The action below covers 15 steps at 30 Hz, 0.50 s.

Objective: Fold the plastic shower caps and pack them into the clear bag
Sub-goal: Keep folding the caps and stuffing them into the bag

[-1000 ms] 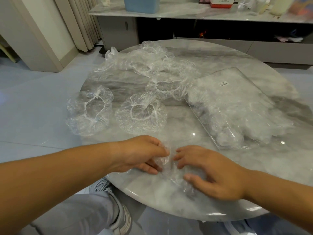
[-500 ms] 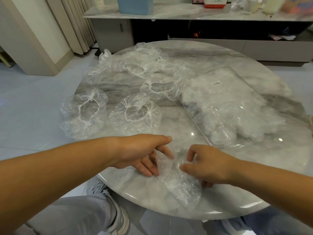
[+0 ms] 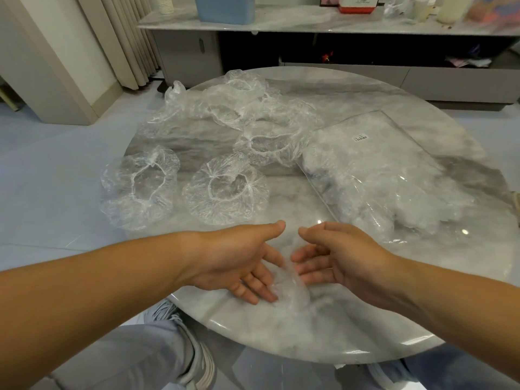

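"Fingers [image 3: 250,289] on both hands look straight; gripping anything?"

"No; left hand [image 3: 236,263] and right hand [image 3: 346,260] are released, palms facing, flanking the folded shower cap [image 3: 289,288] by the counter's [image 3: 365,322] near edge; likely squeezing it narrower."

"Room for packing?"

"Clear bag [image 3: 380,175] lies right, just beyond the right hand, bare counter between; loose caps [image 3: 225,192] sit left and far, well out of that path; mind the near rim."

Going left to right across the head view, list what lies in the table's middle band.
leftmost shower cap at the table's edge → second shower cap, lying open → clear bag with caps inside
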Available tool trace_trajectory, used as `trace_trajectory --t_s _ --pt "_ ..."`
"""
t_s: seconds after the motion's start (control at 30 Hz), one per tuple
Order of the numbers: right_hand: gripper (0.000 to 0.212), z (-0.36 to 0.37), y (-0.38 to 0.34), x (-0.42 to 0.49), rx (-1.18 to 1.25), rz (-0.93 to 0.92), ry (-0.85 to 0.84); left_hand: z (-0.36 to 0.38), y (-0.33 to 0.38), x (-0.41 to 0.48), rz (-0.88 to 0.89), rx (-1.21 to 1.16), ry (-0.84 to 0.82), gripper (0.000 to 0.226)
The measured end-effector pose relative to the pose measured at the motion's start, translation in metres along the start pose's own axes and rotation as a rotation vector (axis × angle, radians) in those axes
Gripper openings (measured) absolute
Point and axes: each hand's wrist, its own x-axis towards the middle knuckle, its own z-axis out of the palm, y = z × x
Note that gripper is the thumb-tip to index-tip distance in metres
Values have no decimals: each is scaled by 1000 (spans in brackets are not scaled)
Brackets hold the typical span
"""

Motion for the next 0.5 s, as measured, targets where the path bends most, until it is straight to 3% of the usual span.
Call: trace_trajectory --t_s 0.1,0.2,0.3,0.5 --pt "33 2 9 -2 -188 -167 -57 -2 1 -2 20 -120 -93 84" --pt "44 0 18 -7 -572 -367 -179 -4 -1 -3 27 -186 -130 79" --pt "50 -3 22 -8 -915 -442 -303 -6 -2 -6 17 -154 -128 74" --pt "57 -12 29 -17 -1372 -634 -381 -18 -3 -14 184 106 253 52"
